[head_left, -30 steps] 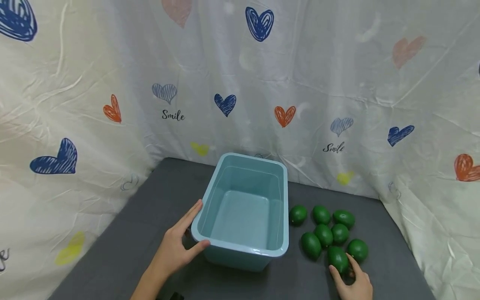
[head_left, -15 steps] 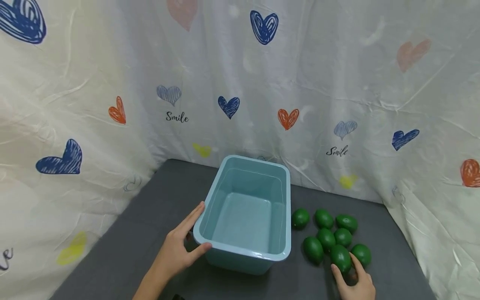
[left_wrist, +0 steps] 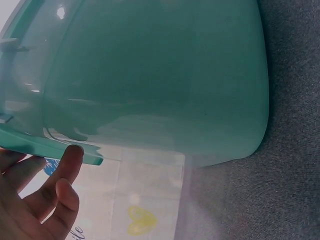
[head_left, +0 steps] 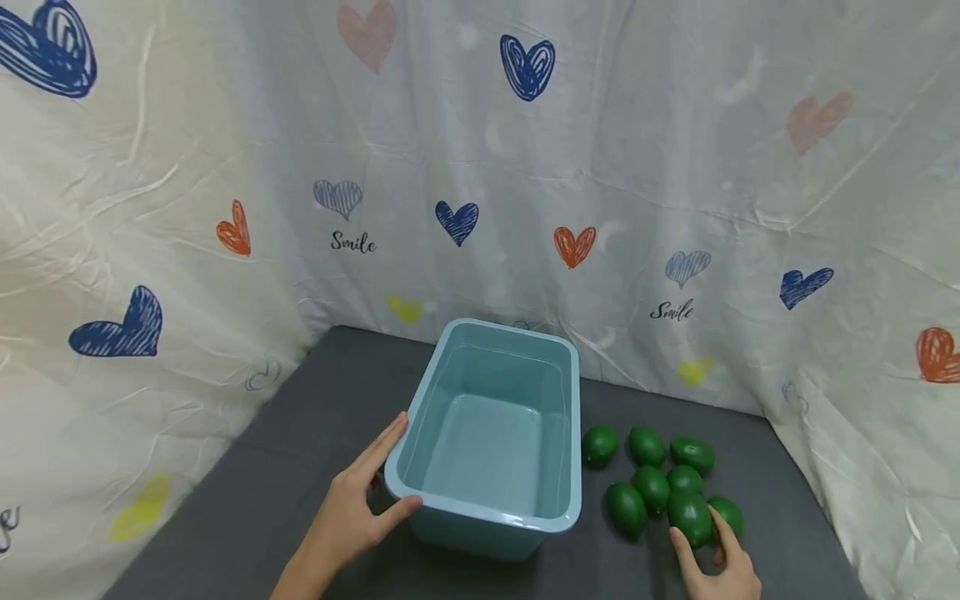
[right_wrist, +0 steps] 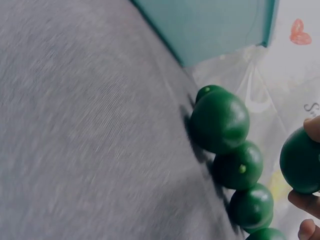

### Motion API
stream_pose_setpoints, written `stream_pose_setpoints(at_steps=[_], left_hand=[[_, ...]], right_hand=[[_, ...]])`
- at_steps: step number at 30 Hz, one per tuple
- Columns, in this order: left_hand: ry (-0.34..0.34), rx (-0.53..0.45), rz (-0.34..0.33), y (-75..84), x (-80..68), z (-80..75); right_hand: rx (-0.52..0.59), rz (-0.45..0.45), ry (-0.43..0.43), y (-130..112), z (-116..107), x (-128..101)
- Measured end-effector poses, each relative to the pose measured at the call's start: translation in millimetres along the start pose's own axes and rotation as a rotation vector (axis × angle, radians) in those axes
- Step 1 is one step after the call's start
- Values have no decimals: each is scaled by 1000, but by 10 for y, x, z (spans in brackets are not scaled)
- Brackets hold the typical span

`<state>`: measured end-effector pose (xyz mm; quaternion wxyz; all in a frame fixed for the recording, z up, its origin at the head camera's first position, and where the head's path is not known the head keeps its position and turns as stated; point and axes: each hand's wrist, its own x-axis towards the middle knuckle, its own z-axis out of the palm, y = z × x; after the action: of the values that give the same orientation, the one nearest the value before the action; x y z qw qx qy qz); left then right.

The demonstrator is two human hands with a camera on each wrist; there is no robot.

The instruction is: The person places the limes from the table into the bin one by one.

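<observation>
A light blue plastic bin stands empty on the dark grey table. My left hand rests against its near left corner, fingers straight along the side and thumb on the front rim; the left wrist view shows the fingers touching the rim of the bin. Several green limes lie in a cluster right of the bin. My right hand pinches the nearest lime between thumb and fingers. The right wrist view shows that lime held beside the other limes.
A white cloth printed with hearts and "Smile" hangs around the table at the back and on both sides. Bare grey table surface lies left of the bin and along the front edge.
My right hand's thumb and fingers have closed around the nearest lime, which has shifted slightly toward the cluster. The left hand stays at the bin's corner.
</observation>
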<state>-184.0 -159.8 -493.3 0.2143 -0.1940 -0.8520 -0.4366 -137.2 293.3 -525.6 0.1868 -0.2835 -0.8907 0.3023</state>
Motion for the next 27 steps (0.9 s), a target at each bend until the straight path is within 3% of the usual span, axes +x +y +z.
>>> stream_pose_setpoints(at_steps=[6, 12, 22, 27], left_hand=[[-9, 3, -13, 11, -31, -15], [6, -2, 8, 13, 4, -13], [29, 9, -29, 13, -32, 22], [27, 9, -8, 8, -8, 31]], right_hand=[[0, -2, 23, -72, 36, -51], [79, -73, 106, -207, 90, -24], [171, -155, 94, -501, 55, 42], [225, -186, 92, -628, 68, 52]])
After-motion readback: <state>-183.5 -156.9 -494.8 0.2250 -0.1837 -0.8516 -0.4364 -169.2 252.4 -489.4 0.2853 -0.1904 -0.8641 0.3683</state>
